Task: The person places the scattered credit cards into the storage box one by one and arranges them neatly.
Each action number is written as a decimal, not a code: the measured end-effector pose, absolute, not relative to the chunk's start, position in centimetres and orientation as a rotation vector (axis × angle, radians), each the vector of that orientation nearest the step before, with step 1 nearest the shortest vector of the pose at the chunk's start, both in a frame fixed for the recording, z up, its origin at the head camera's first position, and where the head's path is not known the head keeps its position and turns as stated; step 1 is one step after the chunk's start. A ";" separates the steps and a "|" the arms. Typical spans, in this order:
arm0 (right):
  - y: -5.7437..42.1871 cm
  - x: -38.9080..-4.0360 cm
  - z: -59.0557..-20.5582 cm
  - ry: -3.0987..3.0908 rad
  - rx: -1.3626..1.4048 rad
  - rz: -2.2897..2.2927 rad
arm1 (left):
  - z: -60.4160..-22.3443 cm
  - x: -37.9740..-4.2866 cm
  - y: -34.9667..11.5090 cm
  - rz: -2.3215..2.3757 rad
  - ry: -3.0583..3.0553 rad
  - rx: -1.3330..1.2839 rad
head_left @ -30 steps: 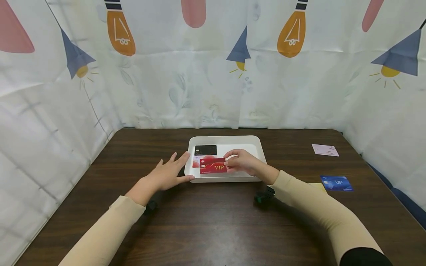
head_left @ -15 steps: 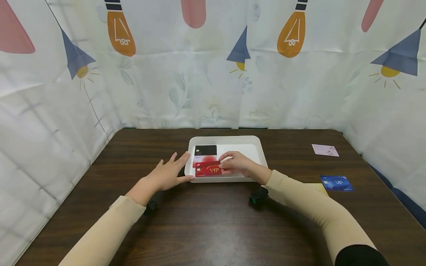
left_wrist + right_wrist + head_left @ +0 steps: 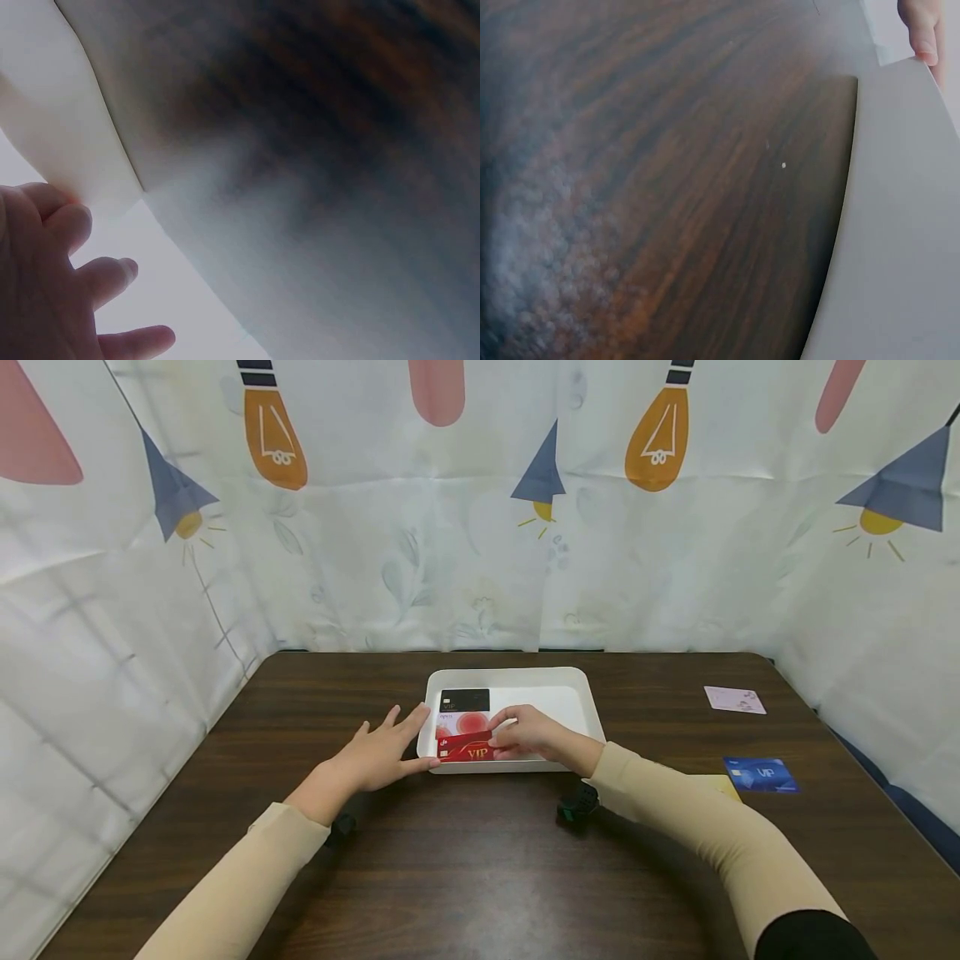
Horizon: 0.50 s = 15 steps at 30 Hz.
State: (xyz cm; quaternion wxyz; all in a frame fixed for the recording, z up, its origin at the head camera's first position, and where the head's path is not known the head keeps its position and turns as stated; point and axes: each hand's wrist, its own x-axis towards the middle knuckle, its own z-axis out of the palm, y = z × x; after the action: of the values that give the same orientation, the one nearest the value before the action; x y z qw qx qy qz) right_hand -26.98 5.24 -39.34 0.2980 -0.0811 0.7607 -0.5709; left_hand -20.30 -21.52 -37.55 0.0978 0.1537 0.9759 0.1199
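A white tray (image 3: 566, 697) lies on the dark wooden table. In its left part are a black VIP card (image 3: 465, 700), a pink card with red circles (image 3: 457, 723) and a red VIP card (image 3: 456, 748), one below another from back to front. My right hand (image 3: 534, 732) pinches the right end of the red card, down near the tray's front wall. At the tray's left side, my left hand (image 3: 378, 755) is spread, its thumb and fingertips touching the rim. The left wrist view shows that hand (image 3: 52, 277) beside the pale tray wall (image 3: 67, 120).
On the right of the table (image 3: 480, 877) lie a pale pink card (image 3: 735, 700), a blue card (image 3: 761, 774) and a yellow card (image 3: 718, 786) partly hidden by my right sleeve. A printed white curtain (image 3: 480, 560) surrounds the table's back and sides.
My right hand has moved the red card left and toward the tray's front wall, uncovering more of the pink card. The left hand has stayed at the tray's left edge.
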 end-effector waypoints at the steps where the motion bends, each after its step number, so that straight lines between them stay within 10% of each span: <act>1: 5.2 -27.0 -39.3 2.026 -0.220 -1.510 | -37.6 -20.3 -21.5 0.354 2.889 0.456; 15: 5.1 -27.1 -39.5 2.207 -0.400 -1.334 | -37.8 -20.4 -21.6 0.344 2.893 0.461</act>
State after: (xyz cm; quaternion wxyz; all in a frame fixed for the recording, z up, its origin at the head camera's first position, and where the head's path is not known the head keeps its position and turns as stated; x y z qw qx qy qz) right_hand -27.06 5.10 -39.51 0.2629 -0.1478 0.8159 -0.4932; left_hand -20.42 -21.62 -37.76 0.0956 0.1556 0.9763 0.1161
